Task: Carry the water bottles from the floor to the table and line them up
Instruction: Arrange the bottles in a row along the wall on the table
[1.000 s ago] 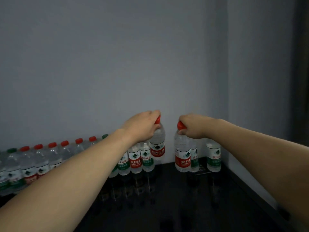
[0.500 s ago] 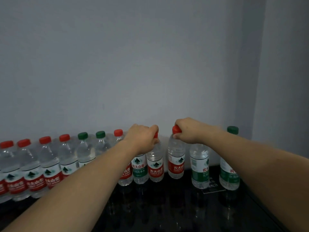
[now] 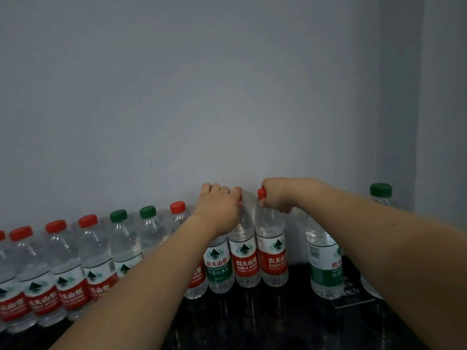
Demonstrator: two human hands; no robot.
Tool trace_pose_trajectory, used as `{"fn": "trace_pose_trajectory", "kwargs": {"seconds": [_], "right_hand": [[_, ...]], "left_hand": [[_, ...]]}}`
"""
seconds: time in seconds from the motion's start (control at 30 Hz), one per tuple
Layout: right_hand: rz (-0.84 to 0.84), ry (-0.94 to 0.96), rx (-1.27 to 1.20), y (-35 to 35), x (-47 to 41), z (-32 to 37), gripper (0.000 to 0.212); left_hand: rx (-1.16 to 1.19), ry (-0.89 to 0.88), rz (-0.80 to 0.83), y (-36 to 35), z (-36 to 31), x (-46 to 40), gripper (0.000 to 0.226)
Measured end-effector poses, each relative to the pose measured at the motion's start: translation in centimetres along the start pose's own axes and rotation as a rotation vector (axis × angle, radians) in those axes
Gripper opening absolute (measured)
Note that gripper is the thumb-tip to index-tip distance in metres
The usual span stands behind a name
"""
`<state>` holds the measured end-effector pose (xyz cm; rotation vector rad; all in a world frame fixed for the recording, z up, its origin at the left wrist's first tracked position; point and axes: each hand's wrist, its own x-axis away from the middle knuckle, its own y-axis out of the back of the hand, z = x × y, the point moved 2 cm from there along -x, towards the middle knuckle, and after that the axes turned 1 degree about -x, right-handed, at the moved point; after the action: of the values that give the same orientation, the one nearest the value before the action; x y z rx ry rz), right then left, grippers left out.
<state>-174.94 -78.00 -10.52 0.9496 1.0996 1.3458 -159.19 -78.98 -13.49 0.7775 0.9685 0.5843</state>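
Grey wall (image 3: 227, 84) stands bare behind a dark, glossy table (image 3: 278, 322) where bottles stand in a row along the back edge. Both hands reach forward to the middle of that row. The left hand (image 3: 219, 205) is curled over the top of a red-label bottle (image 3: 243, 258), its fingers wrapped round the cap so that only a sliver of red shows. The right hand (image 3: 279, 195) pinches the red cap (image 3: 262, 193) of the next bottle (image 3: 273, 258), thumb and fingers closed round the neck. These two bottles stand upright on the table, just beside each other, bases down on the black surface.

Left of them comes a green-label bottle (image 3: 219, 266), then more, partly hidden by the left forearm, and a long run with red and green caps stretching off to the left edge. To the right, past a gap, stands another green-label bottle (image 3: 323, 263), and behind the right forearm one with a green cap (image 3: 380, 189) near the corner of the room.
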Motion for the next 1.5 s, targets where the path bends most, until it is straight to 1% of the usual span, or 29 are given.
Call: {"fn": "trace_pose_trajectory", "kwargs": {"seconds": [0.17,0.3,0.53,0.67,0.77,0.83,0.9,1.0,1.1,1.2,1.27,1.33,1.37,1.4,1.5], "right_hand": [[0.026,-0.012,-0.022,-0.4,-1.3,0.3,0.028],[0.009,-0.011,-0.042,-0.6,-1.4,0.1,0.030],[-0.007,0.000,0.087,-0.7,-1.0,0.7,0.032],[-0.093,0.027,0.149,-0.4,0.8,0.8,0.034],[-0.175,0.054,0.042,0.9,2.3,0.8,0.043],[-0.265,0.104,-0.011,2.7,3.5,0.3,0.047],[-0.353,0.138,-0.027,4.7,5.1,-0.9,0.042],[-0.417,0.067,0.059,7.2,7.2,-4.6,0.037],[-0.355,-0.090,0.182,7.8,8.8,-9.0,0.040],[-0.238,-0.225,0.256,7.1,9.6,-12.4,0.048],[-0.131,-0.269,0.302,6.0,9.6,-13.7,0.047],[-0.031,-0.295,0.314,4.9,9.4,-14.4,0.042],[-0.010,-0.306,0.299,4.5,9.2,-14.7,0.042],[-0.005,-0.312,0.282,4.2,9.1,-15.0,0.043],[0.000,-0.299,0.236,3.6,8.6,-15.6,0.045]], "left_hand": [[0.053,0.021,-0.058,-1.0,-0.2,-0.4,0.033],[0.075,0.037,-0.086,-1.3,-0.3,-0.2,0.032],[0.078,0.105,-0.064,-1.4,-0.9,0.2,0.033],[0.029,0.097,-0.025,-0.2,-1.0,0.7,0.037],[0.020,0.126,-0.025,1.1,-0.7,1.4,0.048],[0.038,0.170,-0.077,2.5,-0.6,2.0,0.050],[0.062,0.203,-0.137,4.0,-0.8,2.4,0.049],[0.177,0.215,-0.151,6.6,-1.7,2.1,0.047],[0.366,0.140,-0.080,8.7,-4.1,0.6,0.050],[0.530,0.045,0.061,9.6,-7.9,-1.3,0.057],[0.522,0.042,0.182,9.3,-10.4,-2.4,0.056],[0.376,0.054,0.254,8.7,-12.3,-3.2,0.043],[0.333,0.074,0.237,8.4,-12.9,-3.4,0.033],[0.358,0.099,0.195,8.1,-13.3,-3.6,0.026],[0.670,0.170,-0.027,6.9,-13.8,-3.6,0.023]]}}
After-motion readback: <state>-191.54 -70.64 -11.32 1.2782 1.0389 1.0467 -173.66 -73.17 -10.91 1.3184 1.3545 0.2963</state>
